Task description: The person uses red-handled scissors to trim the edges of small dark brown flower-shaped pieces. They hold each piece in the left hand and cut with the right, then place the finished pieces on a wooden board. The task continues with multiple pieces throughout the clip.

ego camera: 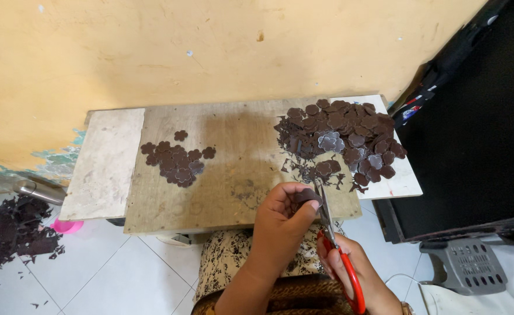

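Note:
My left hand (280,224) pinches a small dark brown flower-shaped piece (307,195) at the near edge of a low wooden board (233,169). In my right hand (350,271) are red-handled scissors (334,239), blades pointing up against that piece. A small group of trimmed brown flower shapes (177,160) lies on the board's left half. A much larger heap of brown flower shapes (344,137), a few showing grey backs, covers the right end. Tiny dark offcuts (309,172) lie just below the heap.
A pale slab (102,163) flanks the board on the left, a white one (406,184) on the right. Dark scraps (17,230) litter the tiled floor at left near a pink object (67,226). A black panel (473,128) and a grey plastic stool (467,265) stand right. A yellow wall is behind.

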